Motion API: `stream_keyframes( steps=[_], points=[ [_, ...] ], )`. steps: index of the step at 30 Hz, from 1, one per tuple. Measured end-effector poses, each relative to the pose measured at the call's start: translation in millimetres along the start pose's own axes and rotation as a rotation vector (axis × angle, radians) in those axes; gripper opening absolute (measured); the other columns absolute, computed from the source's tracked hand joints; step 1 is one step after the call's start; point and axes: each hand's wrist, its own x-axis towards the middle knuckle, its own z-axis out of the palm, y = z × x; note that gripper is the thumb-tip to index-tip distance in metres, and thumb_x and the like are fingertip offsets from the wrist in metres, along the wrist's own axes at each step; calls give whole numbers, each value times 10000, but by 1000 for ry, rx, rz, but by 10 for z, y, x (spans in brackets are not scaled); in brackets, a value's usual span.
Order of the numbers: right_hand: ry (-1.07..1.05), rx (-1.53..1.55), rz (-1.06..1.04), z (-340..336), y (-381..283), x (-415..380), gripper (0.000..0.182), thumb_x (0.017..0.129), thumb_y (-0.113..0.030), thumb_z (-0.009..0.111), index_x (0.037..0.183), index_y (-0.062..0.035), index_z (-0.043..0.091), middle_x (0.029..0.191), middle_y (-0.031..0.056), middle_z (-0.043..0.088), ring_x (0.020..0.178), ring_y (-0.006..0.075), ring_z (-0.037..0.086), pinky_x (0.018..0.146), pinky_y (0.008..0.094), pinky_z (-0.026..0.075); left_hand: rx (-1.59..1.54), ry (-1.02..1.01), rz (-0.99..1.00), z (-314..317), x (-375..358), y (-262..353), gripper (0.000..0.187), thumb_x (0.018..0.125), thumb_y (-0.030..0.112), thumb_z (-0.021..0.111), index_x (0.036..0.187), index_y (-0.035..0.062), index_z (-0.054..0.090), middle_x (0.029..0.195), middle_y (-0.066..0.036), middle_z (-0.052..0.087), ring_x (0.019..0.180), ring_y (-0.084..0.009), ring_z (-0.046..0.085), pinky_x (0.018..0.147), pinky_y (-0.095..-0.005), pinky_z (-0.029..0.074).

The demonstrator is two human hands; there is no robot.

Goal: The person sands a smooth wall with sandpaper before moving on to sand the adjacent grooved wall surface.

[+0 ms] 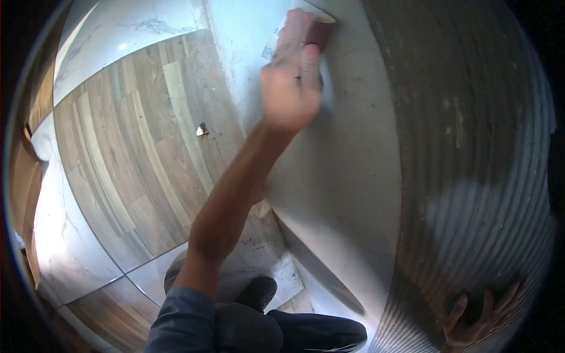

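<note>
My left hand [291, 88] reaches to the top centre, its fingers closed on a folded sheet of sandpaper [321, 30]. One side of the sheet is reddish brown; the other is white with blue print. The sheet lies against a smooth pale wall surface [347, 135]. Low at the right, my right hand [482, 320] has its fingers spread against a dark ribbed surface [477, 229], and nothing shows in its grip.
Wood-look planks [135, 153] with white marbled tile borders [65, 217] cover the floor at left. A small white and brown scrap [202, 130] lies on the planks. Dark debris dots the corner [256, 241] near a dark shoe [259, 292]. Brown cardboard [25, 200] stands at the left edge.
</note>
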Motion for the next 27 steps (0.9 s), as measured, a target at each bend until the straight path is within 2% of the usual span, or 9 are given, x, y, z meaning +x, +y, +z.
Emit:
stream_keyframes(
  steps=[2, 5, 8, 11, 14, 17, 21, 25, 27],
  points=[
    [231, 15, -32, 19, -126, 247, 384, 922, -284, 530, 1042, 78, 576, 1272, 311, 494, 1157, 393, 535, 973, 519, 418, 71, 325, 312, 274, -58, -188, 344, 873, 39, 460, 1183, -107, 487, 1257, -278, 517, 1091, -383, 580, 797, -415, 544],
    [161, -44, -13, 34, -60, 171, 384, 922, -287, 529, 1044, 75, 575, 1274, 310, 492, 1160, 394, 532, 974, 521, 417, 328, 105, 721, 560, -435, -135, 344, 898, 62, 431, 1205, -87, 474, 1242, -274, 518, 1097, -394, 575, 786, -409, 547],
    [152, -70, -6, 47, -29, 154, 384, 922, -289, 529, 1046, 72, 573, 1277, 309, 490, 1163, 396, 528, 974, 523, 415, 40, 403, 498, 266, -164, -655, 410, 966, 167, 433, 1299, -72, 455, 1222, -255, 570, 1102, -345, 591, 946, -386, 471],
    [170, -77, -4, 71, 12, 164, 384, 921, -291, 529, 1048, 69, 572, 1280, 309, 488, 1166, 398, 524, 975, 525, 414, 47, 329, 48, 176, -36, -933, 317, 983, 142, 398, 1135, -90, 552, 1078, -219, 636, 924, -304, 642, 821, -393, 521],
    [183, -69, 12, 109, 72, 160, 384, 921, -293, 529, 1050, 66, 570, 1282, 308, 486, 1168, 399, 521, 975, 527, 413, 126, 349, 470, 246, -461, -798, 283, 966, 127, 415, 1089, -79, 566, 947, -181, 641, 852, -271, 633, 797, -402, 515],
    [187, -82, 9, 105, 75, 126, 384, 921, -295, 528, 1052, 63, 569, 1285, 307, 484, 1171, 401, 517, 976, 529, 412, 315, 232, 387, 367, -880, -900, 332, 930, 126, 406, 1201, -45, 497, 1193, -246, 519, 1063, -370, 548, 939, -485, 433],
    [161, -96, -9, 81, 77, 118, 384, 921, -298, 528, 1055, 60, 567, 1288, 306, 481, 1175, 403, 512, 977, 532, 410, -298, -147, -854, -80, -339, -752, 431, 902, 133, 423, 1303, -27, 407, 1338, -246, 412, 1242, -385, 408, 1086, -494, 285],
    [171, -90, 5, 122, 51, 95, 384, 920, -301, 528, 1058, 56, 565, 1292, 304, 478, 1179, 406, 507, 978, 535, 409, -148, 76, 42, 410, -1242, -958, 423, 947, 139, 401, 1351, 16, 390, 1371, -218, 413, 1265, -379, 426, 1037, -439, 383],
    [171, -79, 3, 123, 51, 93, 384, 920, -302, 528, 1059, 54, 565, 1294, 304, 477, 1181, 407, 505, 978, 536, 408, 170, -329, 225, 329, -1360, -1018, 445, 961, 130, 378, 1394, 28, 352, 1441, -201, 347, 1313, -377, 373, 1066, -442, 345]
  ],
)
